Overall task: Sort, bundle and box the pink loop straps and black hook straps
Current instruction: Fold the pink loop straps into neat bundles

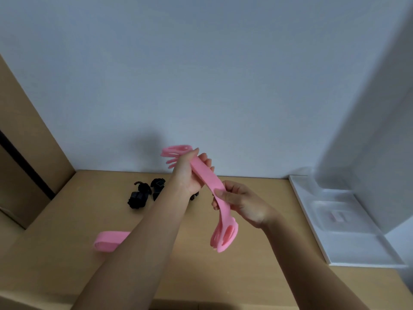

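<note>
A bundle of pink straps (207, 178) was held in the air above the middle of the desk (67, 220), stretched slantwise between two hands. Its upper part was gripped by the left hand (190, 175), the fingers curled round it, and looped strap ends were seen fanning out past that hand towards the wall (201, 74). Its lower part was pinched by the right hand (243, 202) between thumb and fingers, and below that grip the other looped ends were left hanging free, clear of the desk top.

A heap of black straps (143, 194) was lying near the back edge of the desk, left of the middle, partly hidden behind the left forearm. How many were in the heap could not be told.

A single pink strap (109, 240), folded into a flat loop, was lying on the left part of the desk, nearer the front edge, with its right end covered by the left forearm.

A white tray (357, 249) was set along the right edge of the desk, and a clear plastic container (333, 214) was resting on it, with something faintly pink seen through the plastic. A brown panel (26, 135) was standing at the left edge of the desk.
</note>
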{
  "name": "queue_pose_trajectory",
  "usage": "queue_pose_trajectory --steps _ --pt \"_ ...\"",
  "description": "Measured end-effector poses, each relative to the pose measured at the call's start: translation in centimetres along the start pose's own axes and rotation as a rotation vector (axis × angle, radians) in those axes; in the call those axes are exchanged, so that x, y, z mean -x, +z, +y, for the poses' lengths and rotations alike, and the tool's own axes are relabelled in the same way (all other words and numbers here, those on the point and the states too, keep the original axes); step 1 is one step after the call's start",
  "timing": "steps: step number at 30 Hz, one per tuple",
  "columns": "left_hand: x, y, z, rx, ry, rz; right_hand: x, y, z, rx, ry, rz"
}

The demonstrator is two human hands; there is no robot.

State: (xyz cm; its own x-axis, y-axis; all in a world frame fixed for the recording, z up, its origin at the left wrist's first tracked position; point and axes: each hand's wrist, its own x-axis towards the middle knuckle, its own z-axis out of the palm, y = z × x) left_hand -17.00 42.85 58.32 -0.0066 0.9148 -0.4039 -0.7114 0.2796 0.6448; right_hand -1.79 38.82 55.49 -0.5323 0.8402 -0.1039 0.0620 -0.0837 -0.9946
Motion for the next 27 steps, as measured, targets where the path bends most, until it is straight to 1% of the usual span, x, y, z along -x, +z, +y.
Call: queue_pose_trajectory --steps 2,4,7,9,10,11,12,13,14,15,16,17,18,20,21,24,27 --pt "-0.3 -1.0 -0.8 -0.028 -0.059 0.021 -0.1 -0.3 -0.9 0.016 -0.02 0.002" --pt "-0.4 -2.4 -1.9 -0.187 -0.166 0.031 -0.5 -0.7 -1.8 0.031 -0.017 0.037" --pt "0.4 -4.0 -3.2 -0.621 -0.298 0.007 -1.1 -1.3 -2.9 0.063 0.004 0.104" --pt "1.1 -4.4 -3.4 -0.885 -0.285 0.024 -1.2 -1.5 -3.2 0.072 0.019 0.123" --pt "1.4 -4.4 -3.4 -0.977 -0.232 0.045 -1.2 -1.6 -3.3 0.073 0.024 0.125" --pt "1.6 -4.6 -3.5 -1.076 -0.121 0.089 -1.2 -1.6 -3.3 0.072 0.025 0.128" --pt "1.7 -4.8 -3.6 -1.186 0.051 0.163 -1.1 -1.6 -3.3 0.066 0.023 0.134" --pt "1.6 -5.1 -3.7 -1.278 0.273 0.256 -1.1 -1.5 -3.4 0.051 0.021 0.144" --pt "1.7 -5.4 -3.8 -1.328 0.496 0.302 -1.1 -1.5 -3.4 0.031 0.021 0.152" --pt "1.6 -5.7 -3.9 -1.308 0.654 0.251 -1.1 -1.5 -3.4 0.015 0.024 0.156" --pt "1.7 -5.9 -3.9 -1.269 0.713 0.139 -1.1 -1.4 -3.4 0.008 0.028 0.151" --pt "1.8 -5.9 -4.0 -1.252 0.69 0.009 -1.1 -1.4 -3.4 0.014 0.033 0.137" --pt "1.8 -5.7 -3.9 -1.234 0.623 -0.12 -1.0 -1.3 -3.3 0.024 0.04 0.117" --pt "1.5 -5.1 -4.1 -1.15 0.51 -0.266 -0.9 -1.2 -3.2 0.03 0.044 0.091" --pt "1.4 -4.7 -4.3 -1.112 0.498 -0.284 -0.9 -1.2 -3.2 0.024 0.046 0.091" --pt "1.3 -4.2 -5.0 -1.076 0.486 -0.271 -0.9 -1.5 -2.9 -0.049 0.054 0.133" --pt "1.4 -3.9 -5.7 -1.015 0.332 -0.324 -1.0 -1.8 -2.5 -0.136 0.05 0.156"
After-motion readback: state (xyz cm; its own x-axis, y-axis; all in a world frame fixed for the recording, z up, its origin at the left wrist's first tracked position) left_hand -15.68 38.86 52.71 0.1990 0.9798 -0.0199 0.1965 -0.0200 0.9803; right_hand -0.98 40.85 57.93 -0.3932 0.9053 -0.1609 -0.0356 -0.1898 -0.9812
